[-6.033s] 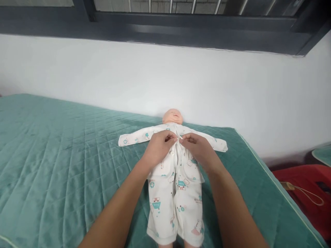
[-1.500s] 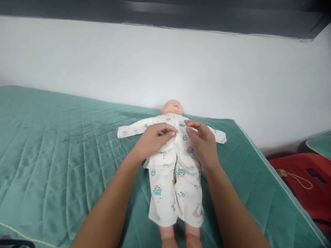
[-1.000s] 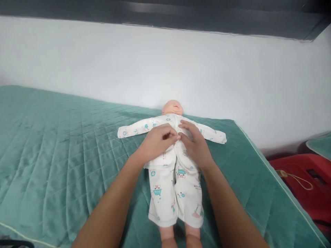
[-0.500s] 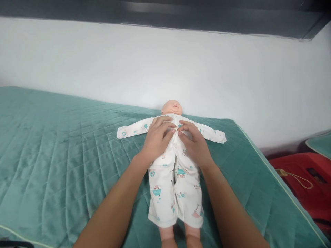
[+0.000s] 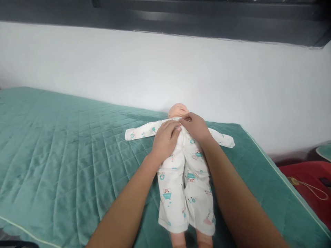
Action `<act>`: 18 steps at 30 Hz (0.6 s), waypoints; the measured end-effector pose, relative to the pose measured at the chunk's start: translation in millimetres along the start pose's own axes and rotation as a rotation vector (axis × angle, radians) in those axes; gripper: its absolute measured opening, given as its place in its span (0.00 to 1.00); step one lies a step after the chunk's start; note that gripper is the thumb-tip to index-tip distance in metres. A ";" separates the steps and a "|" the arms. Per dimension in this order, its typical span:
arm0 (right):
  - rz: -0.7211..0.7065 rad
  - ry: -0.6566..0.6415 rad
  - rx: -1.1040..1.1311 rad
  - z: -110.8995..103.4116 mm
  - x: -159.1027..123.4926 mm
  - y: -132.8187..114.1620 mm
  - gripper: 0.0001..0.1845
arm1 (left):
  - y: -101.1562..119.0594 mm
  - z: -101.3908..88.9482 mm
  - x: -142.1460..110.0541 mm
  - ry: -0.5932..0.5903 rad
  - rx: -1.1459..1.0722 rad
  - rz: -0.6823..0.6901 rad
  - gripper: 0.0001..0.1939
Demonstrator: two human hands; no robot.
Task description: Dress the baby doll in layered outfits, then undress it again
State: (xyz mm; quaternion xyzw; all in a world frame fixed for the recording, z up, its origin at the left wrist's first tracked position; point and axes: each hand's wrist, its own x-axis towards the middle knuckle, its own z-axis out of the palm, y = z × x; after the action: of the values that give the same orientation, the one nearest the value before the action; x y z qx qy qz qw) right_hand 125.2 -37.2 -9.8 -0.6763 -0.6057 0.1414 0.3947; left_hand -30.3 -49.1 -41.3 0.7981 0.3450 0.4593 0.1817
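Observation:
A baby doll lies on its back, head toward the wall, feet toward me. It wears a white baby romper printed with small teal and pink pictures, its sleeves spread out to both sides. My left hand rests on the chest, thumb and fingertips drawn together at the romper's front opening. Just below the doll's chin, my right hand has its thumb and bent fingers closed at the romper's neckline. The cloth between the fingertips is mostly hidden by the hands.
A green quilted cover with pale piping lies under the doll. Behind it rises a white wall below a dark ledge. Past the cover's right edge is a red object with a yellowish cord.
My right hand has moved up from mid-chest to the neckline. My left hand stays on the chest, slightly higher toward the collar. The view has shifted a little left.

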 end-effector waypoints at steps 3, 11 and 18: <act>0.043 0.004 0.005 3.0 5.3 -4.4 0.10 | -11.4 3.1 -0.1 0.063 -0.034 -0.076 0.14; -0.026 0.043 0.296 -1.4 -11.6 22.1 0.17 | -51.2 -10.1 -10.0 0.058 0.313 -0.190 0.21; -0.245 0.162 -0.235 -37.0 -53.2 144.8 0.24 | -76.1 -46.2 -42.1 -0.077 0.703 -0.301 0.33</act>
State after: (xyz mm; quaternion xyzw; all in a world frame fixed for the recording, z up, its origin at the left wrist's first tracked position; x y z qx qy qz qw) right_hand 240.5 -93.6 -103.2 -0.6481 -0.6622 -0.0345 0.3746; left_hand -113.5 -27.6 -89.4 0.7687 0.5878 0.2509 -0.0246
